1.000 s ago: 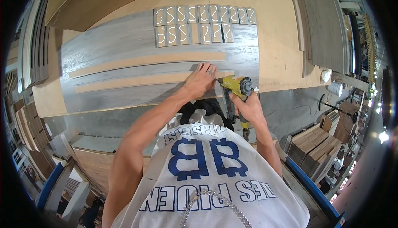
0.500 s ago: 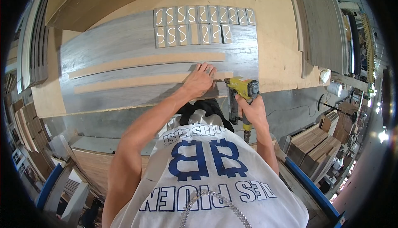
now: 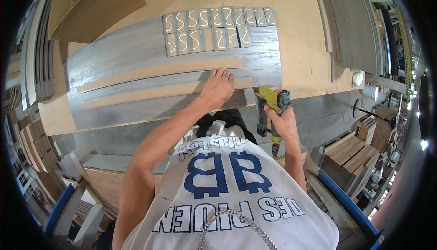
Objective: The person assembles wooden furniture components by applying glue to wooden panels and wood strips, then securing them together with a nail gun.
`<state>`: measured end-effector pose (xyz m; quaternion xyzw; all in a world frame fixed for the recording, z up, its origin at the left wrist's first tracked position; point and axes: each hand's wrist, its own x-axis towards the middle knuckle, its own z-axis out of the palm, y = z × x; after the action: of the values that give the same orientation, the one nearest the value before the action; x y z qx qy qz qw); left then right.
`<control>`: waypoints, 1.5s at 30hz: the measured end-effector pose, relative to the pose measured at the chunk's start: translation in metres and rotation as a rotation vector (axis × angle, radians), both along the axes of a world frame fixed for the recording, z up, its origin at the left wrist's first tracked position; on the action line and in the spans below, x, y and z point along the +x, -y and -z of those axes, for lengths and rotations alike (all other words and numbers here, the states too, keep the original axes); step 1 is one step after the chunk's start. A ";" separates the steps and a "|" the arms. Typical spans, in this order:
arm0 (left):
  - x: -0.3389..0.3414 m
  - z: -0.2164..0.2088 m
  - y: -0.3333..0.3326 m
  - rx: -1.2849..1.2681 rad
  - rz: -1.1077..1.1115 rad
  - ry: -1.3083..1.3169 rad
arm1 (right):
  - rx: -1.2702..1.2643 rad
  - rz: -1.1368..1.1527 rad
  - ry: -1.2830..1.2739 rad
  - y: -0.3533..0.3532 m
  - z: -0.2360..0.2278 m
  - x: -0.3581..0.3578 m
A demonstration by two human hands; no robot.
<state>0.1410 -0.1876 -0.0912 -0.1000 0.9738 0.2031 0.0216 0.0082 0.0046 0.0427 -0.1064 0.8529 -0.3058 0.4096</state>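
Two slim tan strips (image 3: pixel 159 71) lie along a streaky grey board (image 3: pixel 260 61).

Table (image 3: pixel 302 45): pretty bright
Grey board (image 3: pixel 264 63): sheen, right end
Left hand (image 3: pixel 217 89): soft shadow
Lights (image 3: pixel 424 145): blown out
Picture edges: bendy, black

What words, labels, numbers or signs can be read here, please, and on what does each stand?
White cloth shirt: large blue lettering, upside down here; I won't copy it.
Yellow-and-black pistol-shaped nail gun: markings too small to read.
Small tan-and-grey rectangular pieces: curvy white lines, seemingly not writing.
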 end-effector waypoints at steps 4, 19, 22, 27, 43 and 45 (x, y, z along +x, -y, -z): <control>0.011 0.002 0.007 -0.017 0.025 -0.055 | 0.007 -0.022 0.012 0.005 -0.001 0.004; 0.020 0.017 0.010 0.051 0.084 -0.169 | 0.115 -0.223 0.049 0.036 0.013 0.019; 0.021 0.021 0.011 0.084 0.077 -0.187 | 0.100 -0.210 0.063 0.039 0.013 0.021; 0.020 0.021 0.012 0.072 0.084 -0.178 | 0.088 -0.200 0.051 0.037 0.019 0.022; 0.019 0.021 0.012 0.108 0.087 -0.133 | 0.041 -0.318 -0.217 0.032 0.036 0.028; 0.021 0.019 0.011 0.119 0.055 -0.133 | 0.036 -0.233 -0.091 0.040 0.021 0.024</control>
<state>0.1617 -0.1988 -0.1099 -0.0580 0.9616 0.2663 -0.0317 0.0324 -0.0350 0.0221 -0.2112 0.8578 -0.2358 0.4049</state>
